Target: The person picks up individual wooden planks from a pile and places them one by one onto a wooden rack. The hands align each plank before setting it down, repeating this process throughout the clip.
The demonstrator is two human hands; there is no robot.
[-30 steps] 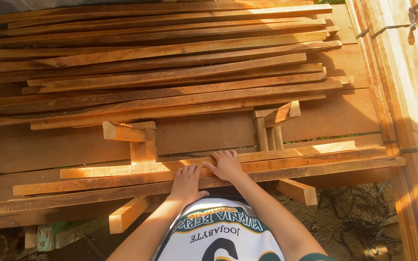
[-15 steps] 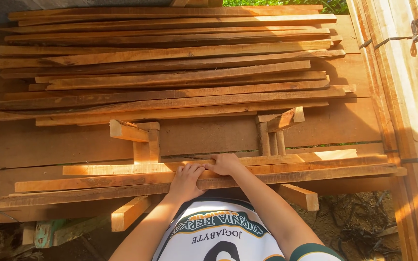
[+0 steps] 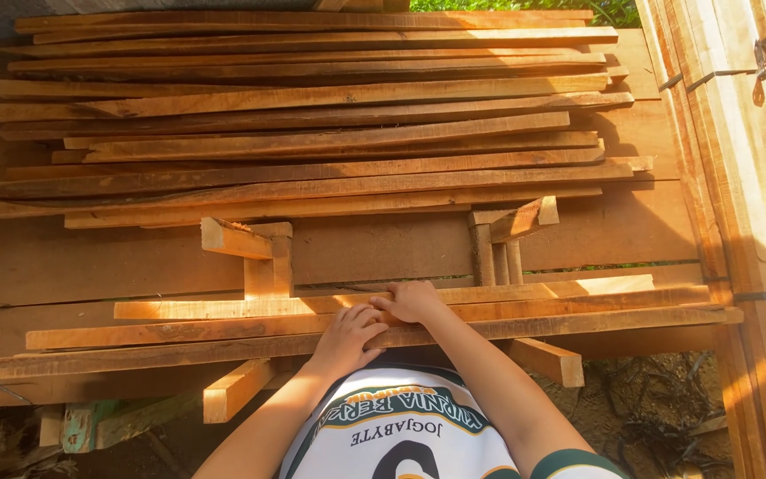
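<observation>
Three long wooden slats (image 3: 578, 306) lie side by side across the near edge of a plank bench, resting on short wooden blocks (image 3: 268, 266). My left hand (image 3: 346, 340) lies palm down on the nearer slats with its fingers curled over the middle one. My right hand (image 3: 414, 302) sits just beyond it, touching it, fingers bent over the farthest of the three slats (image 3: 223, 307). Both forearms reach forward from my white and green shirt (image 3: 401, 435).
A wide stack of several long reddish slats (image 3: 312, 133) covers the far half of the bench. Two upright block supports (image 3: 498, 244) stand between the stack and my hands. Pale timber beams (image 3: 755, 222) run along the right. Scrap wood (image 3: 90, 426) and dirt lie below.
Both hands stay on the same slats, almost still. The view has shifted slightly downward and my right hand has edged a little closer to the left.
</observation>
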